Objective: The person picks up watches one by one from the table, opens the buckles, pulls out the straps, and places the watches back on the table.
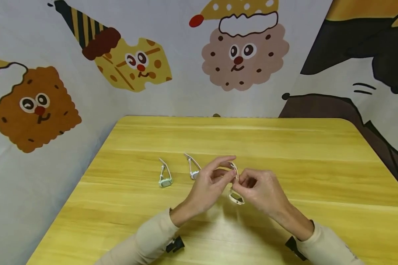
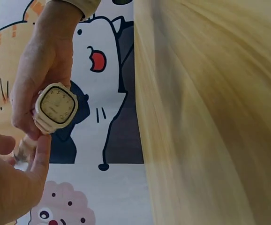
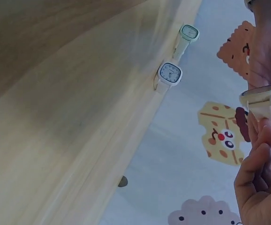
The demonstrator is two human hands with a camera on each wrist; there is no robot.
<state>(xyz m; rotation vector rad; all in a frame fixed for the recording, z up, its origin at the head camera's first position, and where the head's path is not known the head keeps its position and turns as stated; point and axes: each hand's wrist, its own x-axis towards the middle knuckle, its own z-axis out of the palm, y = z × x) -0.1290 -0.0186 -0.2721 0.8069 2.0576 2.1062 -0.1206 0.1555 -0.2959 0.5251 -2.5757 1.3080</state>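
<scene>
A cream wristwatch (image 1: 236,197) with a rounded square case hangs between both hands over the table. My left hand (image 1: 213,184) holds the upper part of its strap between thumb and fingers. Closer to the case, my right hand (image 1: 265,189) pinches the strap with thumb and forefinger. The dial (image 2: 56,106) faces the camera in the left wrist view, with the strap running down to the left fingertips. In the right wrist view the watch (image 3: 261,96) appears edge-on, and fingers cover part of its strap.
Left of my hands, a mint green watch (image 1: 166,182) and a white watch (image 1: 194,174) rest on the wooden table (image 1: 119,206), straps looped. The left hand partly overlaps the white one. A cloth printed with cartoon figures (image 1: 185,103) hangs behind the table.
</scene>
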